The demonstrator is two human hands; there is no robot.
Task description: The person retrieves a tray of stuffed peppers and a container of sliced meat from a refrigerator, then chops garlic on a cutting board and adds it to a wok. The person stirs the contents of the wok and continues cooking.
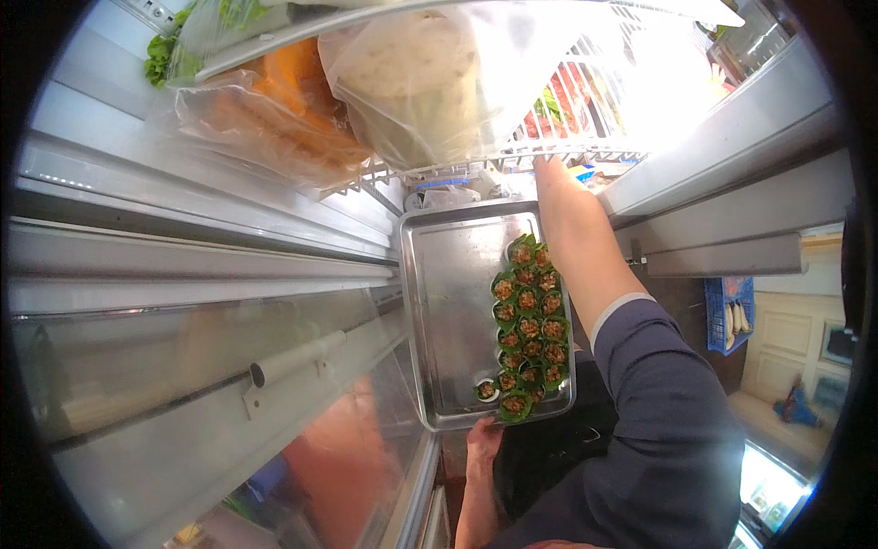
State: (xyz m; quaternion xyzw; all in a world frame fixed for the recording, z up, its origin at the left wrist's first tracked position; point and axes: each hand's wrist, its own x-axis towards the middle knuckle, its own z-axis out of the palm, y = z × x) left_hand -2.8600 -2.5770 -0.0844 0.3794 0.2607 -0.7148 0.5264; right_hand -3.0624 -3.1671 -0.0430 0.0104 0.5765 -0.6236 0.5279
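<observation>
A rectangular stainless steel tray [449, 295] lies level at the mouth of a fridge. Along its right side stand rows of small leaf cups [528, 326] with a brown chopped filling, some with white rims showing. One cup [486, 390] sits slightly apart at the near left of the group. My left hand [484, 439] grips the tray's near edge, its fingers partly hidden below the rim. On the right, my forearm passes beside the tray and beneath a white wire shelf [466, 165]. That shelf and its load hide my right hand.
Plastic bags of food, one holding a large pale piece [418, 89] and one with orange contents [281, 117], rest on the wire shelf. Glass door panels [206, 370] with a handle [295, 364] flank the left. A blue crate [717, 316] stands to the right.
</observation>
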